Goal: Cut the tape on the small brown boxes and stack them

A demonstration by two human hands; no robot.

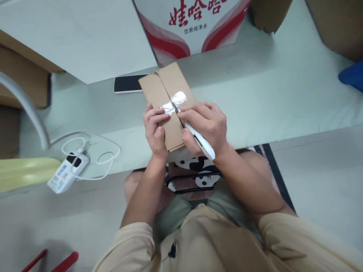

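Observation:
A small brown cardboard box (pixel 153 88) lies tilted at the front edge of the pale green surface. Clear shiny tape (pixel 179 98) crosses the seam between its two top flaps. My left hand (pixel 155 128) is closed on the box's left side, fingers over the top. In my right hand (pixel 208 122) is a white utility knife (pixel 202 141), gripped like a pen. Its blade meets the seam at the tape; how deep the tip sits cannot be made out.
Behind the box lies a dark-screened phone (pixel 127 84), partly covered by it. A white-and-red carton (pixel 195 41) and a large white panel (pixel 85 37) stand farther back. To the left are a white power bank (pixel 68 172) with a looped cable and a yellow object (pixel 28 172).

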